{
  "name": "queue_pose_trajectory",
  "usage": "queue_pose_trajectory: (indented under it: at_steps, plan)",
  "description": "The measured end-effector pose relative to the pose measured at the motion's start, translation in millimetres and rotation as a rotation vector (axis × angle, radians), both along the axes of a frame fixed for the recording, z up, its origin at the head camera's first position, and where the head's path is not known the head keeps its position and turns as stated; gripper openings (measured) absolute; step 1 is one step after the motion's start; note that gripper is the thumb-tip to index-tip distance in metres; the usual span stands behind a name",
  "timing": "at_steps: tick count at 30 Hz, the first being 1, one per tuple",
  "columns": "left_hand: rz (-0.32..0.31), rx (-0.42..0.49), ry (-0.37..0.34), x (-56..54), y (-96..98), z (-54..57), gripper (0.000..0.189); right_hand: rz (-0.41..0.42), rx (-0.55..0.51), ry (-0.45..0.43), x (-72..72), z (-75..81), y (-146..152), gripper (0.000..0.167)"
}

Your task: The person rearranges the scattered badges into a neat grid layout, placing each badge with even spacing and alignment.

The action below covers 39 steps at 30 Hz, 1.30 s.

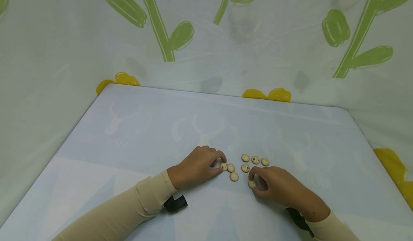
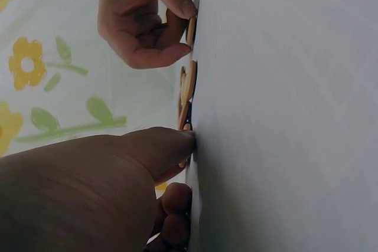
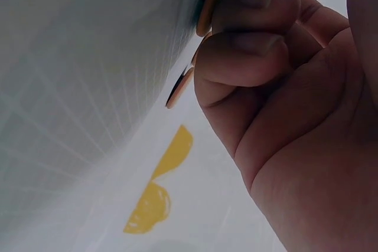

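Small round wooden buttons, pale with dark marks, lie on the table. In the head view my left hand [image 1: 200, 164] pinches one button [image 1: 223, 166] between thumb and forefinger, down at the cloth. Touching its right side is another button [image 1: 231, 168], and a third button [image 1: 234, 176] sits just below that. Over to the right, my right hand [image 1: 280, 187] holds a button [image 1: 252, 184] by its edges with thumb and forefinger. In the left wrist view this button [image 2: 191, 31] stands close over the table surface, between the right fingertips.
Beyond the right hand, three buttons form a row, the middle button [image 1: 255, 160] among them, with another button [image 1: 245, 168] under the row's left end. A pale blue printed cloth [image 1: 135, 133] covers the table. Behind it hangs a white curtain [image 1: 206, 69] with green and yellow plant prints.
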<state>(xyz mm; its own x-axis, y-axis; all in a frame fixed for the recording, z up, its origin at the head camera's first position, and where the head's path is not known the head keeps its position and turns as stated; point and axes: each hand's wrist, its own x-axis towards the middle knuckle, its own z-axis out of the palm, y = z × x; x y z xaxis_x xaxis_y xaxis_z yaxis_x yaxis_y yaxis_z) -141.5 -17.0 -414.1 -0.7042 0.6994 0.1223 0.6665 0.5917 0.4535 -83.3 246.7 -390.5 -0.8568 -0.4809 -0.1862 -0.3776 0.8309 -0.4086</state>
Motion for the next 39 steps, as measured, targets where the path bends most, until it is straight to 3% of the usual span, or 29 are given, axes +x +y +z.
queue_pose_trajectory:
  at_steps: [13, 22, 39]
  plan:
    - [0.011, 0.006, 0.006, -1.7, 0.8, 0.5, 0.017, 0.031, 0.003, 0.059, -0.9, 0.0, 1.4, 0.017]
    - [0.010, -0.003, -0.025, 0.1, 0.8, -0.3, 0.018, 0.015, 0.012, 0.063, 0.1, -1.3, 1.1, 0.015]
    - [0.004, -0.004, 0.001, -0.6, 1.5, -0.1, 0.017, -0.012, 0.025, 0.161, -0.3, -0.1, 3.3, 0.017]
